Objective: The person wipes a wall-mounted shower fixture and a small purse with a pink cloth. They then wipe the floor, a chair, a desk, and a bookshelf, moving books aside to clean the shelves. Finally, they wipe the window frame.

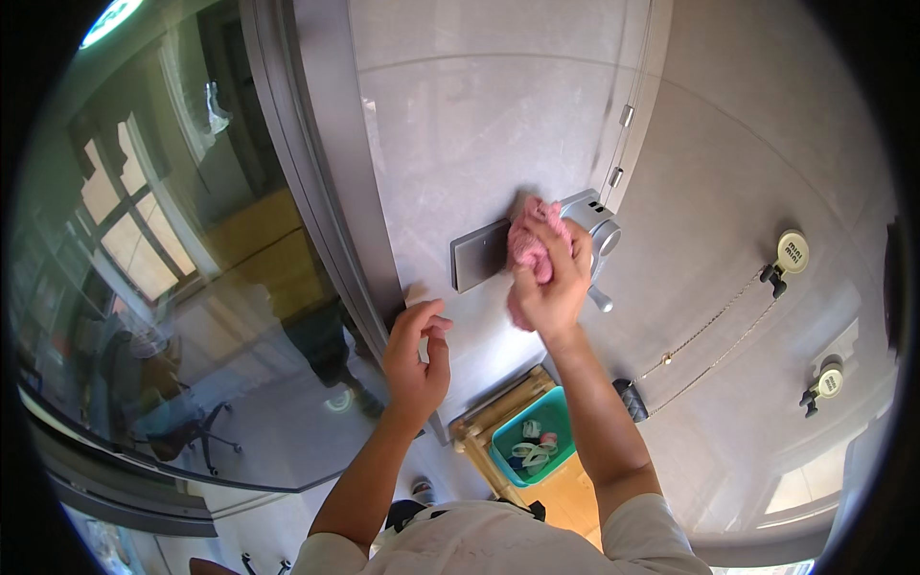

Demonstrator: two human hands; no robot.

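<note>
My right hand (564, 287) grips a crumpled pink cloth (533, 248) against the tiled wall (467, 151). The cloth lies between a dark grey wall switch plate (476, 260) and a grey wall-mounted hand-crank winder (607, 236). The cloth and hand hide part of the winder and the plate's right edge. Lower left of the plate, my left hand (419, 359) is raised before the door frame, its fingers loosely curled and apart from the thumb, with nothing in it.
Thin cables (632, 79) run up from the winder. Below, a teal plastic basket (503, 471) with small items sits on a bamboo stand (471, 438). A chain-strap bag (631, 400) hangs from a round wall hook (792, 251). To the left is a reflective glass door (237, 309).
</note>
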